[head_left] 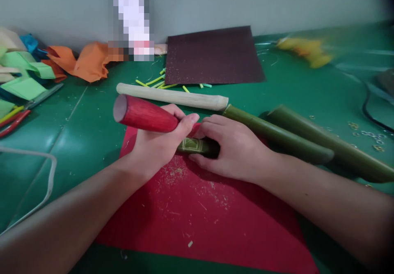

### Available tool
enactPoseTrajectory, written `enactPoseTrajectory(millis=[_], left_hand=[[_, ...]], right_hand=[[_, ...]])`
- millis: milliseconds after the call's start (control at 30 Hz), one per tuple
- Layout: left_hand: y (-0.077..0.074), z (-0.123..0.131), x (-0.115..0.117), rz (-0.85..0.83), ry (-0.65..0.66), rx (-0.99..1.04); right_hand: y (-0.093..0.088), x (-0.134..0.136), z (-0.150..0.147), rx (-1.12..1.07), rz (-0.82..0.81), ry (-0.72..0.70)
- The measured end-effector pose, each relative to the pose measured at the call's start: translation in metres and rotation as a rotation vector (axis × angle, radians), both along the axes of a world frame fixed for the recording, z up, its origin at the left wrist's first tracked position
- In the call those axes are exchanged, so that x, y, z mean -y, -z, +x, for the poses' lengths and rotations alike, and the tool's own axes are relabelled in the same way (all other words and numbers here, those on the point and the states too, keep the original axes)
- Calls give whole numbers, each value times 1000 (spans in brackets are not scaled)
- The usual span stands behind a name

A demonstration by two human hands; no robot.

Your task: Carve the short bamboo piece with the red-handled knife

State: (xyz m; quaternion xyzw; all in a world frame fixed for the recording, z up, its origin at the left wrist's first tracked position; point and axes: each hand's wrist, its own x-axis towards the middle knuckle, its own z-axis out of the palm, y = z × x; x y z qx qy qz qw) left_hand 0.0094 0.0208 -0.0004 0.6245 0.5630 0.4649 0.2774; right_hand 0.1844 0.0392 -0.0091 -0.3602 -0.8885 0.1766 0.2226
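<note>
My left hand (161, 138) is closed around a thick red wooden handle (147, 113), whose flat round end points left. A bit of red shows between my hands, but the far end of the handled piece is hidden by my fingers. My right hand (234, 142) grips a short green bamboo piece (192, 145) with pale square lines carved in its skin. The bamboo lies low over a red sheet (191, 208), and my left fingers come close to or touch it; which, I cannot tell. Fine pale shavings are scattered on the sheet below.
Behind my hands lie a pale stick (172, 95), a green bamboo stalk (277, 134) and a split bamboo length (332, 142). A dark brown sheet (212, 56) covers yellow strips. Scissors (15, 122) and folded colored paper (89, 62) are at left, small rings (372, 136) at right.
</note>
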Motion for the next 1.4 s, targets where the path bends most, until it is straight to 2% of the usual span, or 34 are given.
enactPoseTrajectory(millis=[133, 333, 633, 833, 1167, 1267, 1400], left_hand=[[-2, -1, 3, -65, 50, 102], [0, -2, 5, -15, 167, 104], [1, -2, 2, 31, 44, -15], [-3, -3, 4, -33, 67, 127], [-5, 0, 4, -51, 177, 54], [-4, 2, 4, -52, 138, 63], [1, 2, 4, -2, 13, 96]], right_hand=[[-1, 0, 0, -19, -21, -12], [1, -2, 1, -61, 24, -21], [-1, -1, 1, -39, 28, -30], [1, -1, 1, -47, 20, -23], [2, -1, 2, -50, 70, -28], [1, -1, 2, -39, 67, -28], [1, -2, 1, -43, 35, -24]])
